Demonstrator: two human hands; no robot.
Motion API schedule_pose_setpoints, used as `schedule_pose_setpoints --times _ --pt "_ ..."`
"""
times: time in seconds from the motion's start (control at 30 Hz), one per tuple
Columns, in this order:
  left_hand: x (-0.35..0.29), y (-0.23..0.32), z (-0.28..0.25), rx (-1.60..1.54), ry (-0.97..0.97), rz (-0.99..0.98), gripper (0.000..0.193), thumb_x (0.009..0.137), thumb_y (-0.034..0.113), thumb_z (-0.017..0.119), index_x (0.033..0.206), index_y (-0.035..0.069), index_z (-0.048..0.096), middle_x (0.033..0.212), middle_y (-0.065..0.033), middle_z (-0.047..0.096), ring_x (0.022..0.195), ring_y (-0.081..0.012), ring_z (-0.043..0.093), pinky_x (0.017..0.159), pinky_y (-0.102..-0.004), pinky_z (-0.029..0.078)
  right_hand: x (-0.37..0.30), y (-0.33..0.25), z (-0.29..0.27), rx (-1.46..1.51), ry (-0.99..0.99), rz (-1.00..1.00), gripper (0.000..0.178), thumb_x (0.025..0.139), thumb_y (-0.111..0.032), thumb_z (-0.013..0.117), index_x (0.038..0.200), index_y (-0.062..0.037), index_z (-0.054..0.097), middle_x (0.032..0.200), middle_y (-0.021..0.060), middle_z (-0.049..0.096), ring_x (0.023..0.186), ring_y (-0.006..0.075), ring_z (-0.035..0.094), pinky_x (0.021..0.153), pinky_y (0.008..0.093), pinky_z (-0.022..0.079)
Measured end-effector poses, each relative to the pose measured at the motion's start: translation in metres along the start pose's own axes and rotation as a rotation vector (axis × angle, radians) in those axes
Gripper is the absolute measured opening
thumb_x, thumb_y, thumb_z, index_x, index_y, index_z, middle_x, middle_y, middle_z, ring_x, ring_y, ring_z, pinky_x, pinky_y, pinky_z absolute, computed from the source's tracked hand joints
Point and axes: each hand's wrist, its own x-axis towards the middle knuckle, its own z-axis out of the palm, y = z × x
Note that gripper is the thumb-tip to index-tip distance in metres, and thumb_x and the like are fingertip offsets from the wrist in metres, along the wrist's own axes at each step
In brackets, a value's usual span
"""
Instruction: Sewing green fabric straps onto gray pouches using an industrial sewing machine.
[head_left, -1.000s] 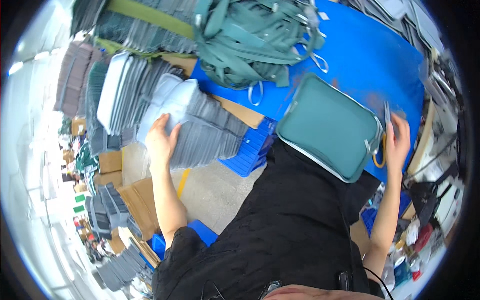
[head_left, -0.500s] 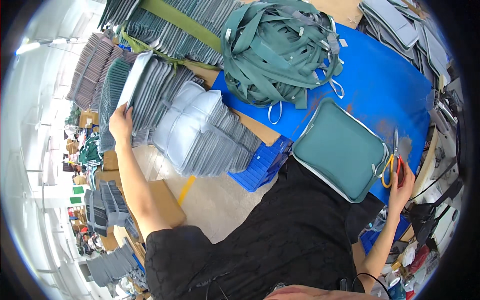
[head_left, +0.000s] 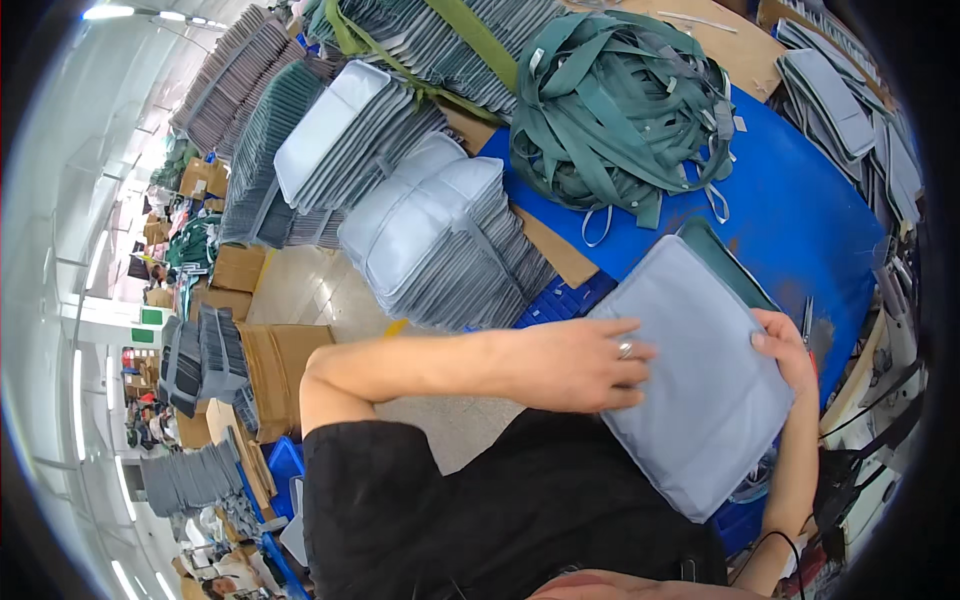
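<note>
Right hand pinched the right edge of a pale-grey, rounded rectangular fabric panel, thumb on top; the blurred left hand lay over its left side, whether gripping, I couldn't tell. The panel, presumably light, semi-stiff and best held by opposite edges, overhung the near edge of the blue surface. Beneath showed a dark-green fabric piece; farther off, coiled dark-green fabric straps.

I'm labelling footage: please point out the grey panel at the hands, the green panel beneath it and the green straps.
Grey panel (head_left: 700, 375): head view, middle of its face.
Green panel (head_left: 729, 264): head view, its uncovered strip.
Green straps (head_left: 615, 115): head view, middle of the pile.
</note>
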Motion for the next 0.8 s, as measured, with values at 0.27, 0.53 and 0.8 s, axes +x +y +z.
schedule_pose_setpoints --times 0.27,0.53,0.8 --pt "0.107 -0.134 0.034 -0.784 0.031 -0.536 0.033 0.102 0.034 0.067 0.105 0.001 0.074 0.076 -0.0002 0.062 0.071 -0.0095 0.056 0.065 -0.0297 0.048 -0.017 -0.037 0.004 -0.584 0.005 -0.127 0.036 0.105 -0.031 0.063 0.088 0.0007 0.063 0.075 -0.0061 0.049 0.074 0.0068 0.042 0.062 0.0309 0.039" --pt "0.111 -0.167 0.074 -1.314 -0.190 -0.731 0.025 0.098 0.020 0.075 0.085 -0.001 0.076 0.072 0.0069 0.053 0.071 -0.0034 0.045 0.061 -0.0267 0.035 -0.036 -0.002 -0.014 -0.462 0.163 0.148 0.044 0.098 -0.034 0.075 0.072 -0.0009 0.065 0.062 -0.0076 0.039 0.059 0.0060 0.034 0.052 0.0290 0.030" --pt "0.130 -0.216 0.130 -0.162 0.282 -0.344 0.017 0.088 0.015 0.078 0.090 -0.002 0.077 0.098 -0.0148 0.075 0.094 -0.0345 0.070 0.085 -0.0416 0.054 0.024 0.034 -0.060 -1.325 0.656 -0.575 0.021 0.087 -0.029 0.079 0.084 -0.0082 0.080 0.109 0.0091 0.073 0.094 0.0300 0.064 0.076 0.0442 0.050"
